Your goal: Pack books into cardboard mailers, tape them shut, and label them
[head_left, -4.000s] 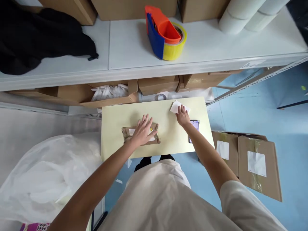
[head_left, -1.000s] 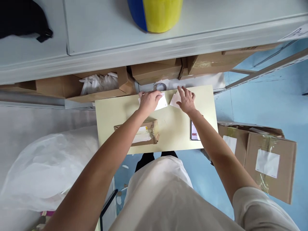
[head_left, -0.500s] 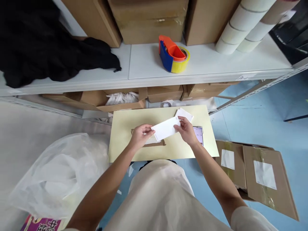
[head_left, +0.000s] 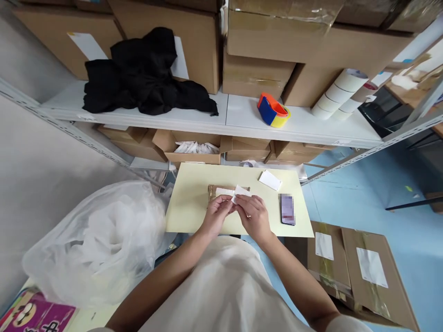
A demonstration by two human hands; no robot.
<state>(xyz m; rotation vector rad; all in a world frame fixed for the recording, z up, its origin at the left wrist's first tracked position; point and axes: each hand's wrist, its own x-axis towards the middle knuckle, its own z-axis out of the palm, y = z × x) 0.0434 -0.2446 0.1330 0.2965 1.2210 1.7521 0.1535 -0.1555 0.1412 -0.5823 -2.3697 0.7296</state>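
Note:
My left hand and my right hand meet over the pale yellow table. Their fingers pinch a white paper label, which is bent and partly hidden by the right fingers. Just beyond and under them lies a flat brown cardboard parcel, with white visible on its top. Farther back and to the right rests a small stack of white labels. A phone lies near the right edge of the table, its screen partly blurred.
Behind the table stands a grey shelf with a tape dispenser, black cloth, label rolls and cardboard boxes. A translucent plastic bag sits at left. Taped cartons stand on the floor at right.
Both hands have come together, and the label that was held flat between them is now bent. The phone is uncovered by the right arm. The view has shifted to show more shelf.

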